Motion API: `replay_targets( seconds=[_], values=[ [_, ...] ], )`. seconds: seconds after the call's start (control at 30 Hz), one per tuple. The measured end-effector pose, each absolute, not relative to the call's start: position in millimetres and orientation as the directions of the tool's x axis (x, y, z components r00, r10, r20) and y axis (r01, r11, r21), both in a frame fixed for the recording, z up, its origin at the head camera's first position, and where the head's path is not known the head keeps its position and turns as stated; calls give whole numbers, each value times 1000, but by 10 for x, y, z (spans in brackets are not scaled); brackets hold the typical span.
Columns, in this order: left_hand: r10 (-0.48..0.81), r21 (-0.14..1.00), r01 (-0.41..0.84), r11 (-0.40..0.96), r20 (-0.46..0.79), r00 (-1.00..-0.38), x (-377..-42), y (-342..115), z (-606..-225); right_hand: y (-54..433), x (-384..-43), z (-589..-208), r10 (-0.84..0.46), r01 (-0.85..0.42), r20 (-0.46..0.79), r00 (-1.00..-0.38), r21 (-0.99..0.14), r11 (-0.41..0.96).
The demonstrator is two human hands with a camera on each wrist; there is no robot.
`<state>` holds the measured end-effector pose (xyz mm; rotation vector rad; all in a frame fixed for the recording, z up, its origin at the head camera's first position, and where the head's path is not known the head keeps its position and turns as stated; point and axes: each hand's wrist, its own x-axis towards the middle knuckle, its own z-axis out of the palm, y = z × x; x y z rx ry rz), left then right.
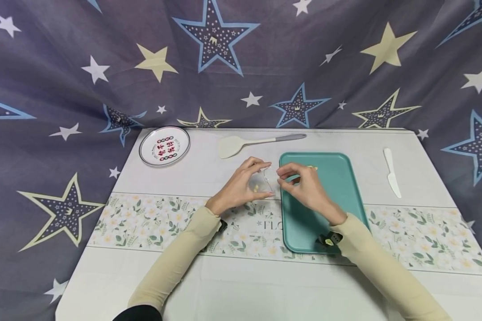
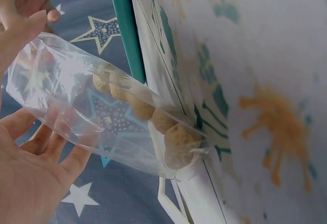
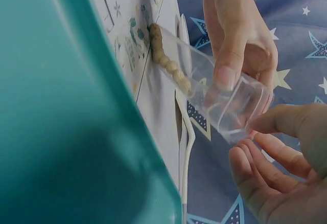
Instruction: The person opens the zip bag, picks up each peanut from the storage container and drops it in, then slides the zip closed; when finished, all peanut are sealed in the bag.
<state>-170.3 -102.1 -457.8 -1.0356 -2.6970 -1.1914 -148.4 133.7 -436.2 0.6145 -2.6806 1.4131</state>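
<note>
The table [image 1: 241, 285] spreads across the view, with the teal tray [image 1: 335, 178] lying on it right of centre. The left hand [image 1: 241, 185] grips a bag by its mouth, thumb and fingers curled round it; the right hand [image 1: 305, 185], over the tray's left edge, holds its bent fingertips just beside that mouth, and whether they pinch the film cannot be told. The clear bag [image 2: 76, 101], left of the tray, has its long axis slanting down from between the hands toward the table; its mouth faces the right hand, though the left is nearer its length. Smallest are the rounded tan pieces [image 2: 140, 106] at its lower end. What they are, and whether that end touches the table, is hard to make out; overhead, the left hand hides part of the film.
</note>
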Motion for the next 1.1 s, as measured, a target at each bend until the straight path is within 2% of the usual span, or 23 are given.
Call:
replay_targets(
  seconds=[0.5,1.1],
  values=[
    [549,661,576,481,285,-786,-1717,-1026,-4590,1798,-1763,-4616,-281,-331,202,-938,-759,561],
    [555,641,587,495,287,-781,-1731,-1009,-4605,2224,-1989,-4758,-234,-287,170,-957,-646,707]
  ],
)
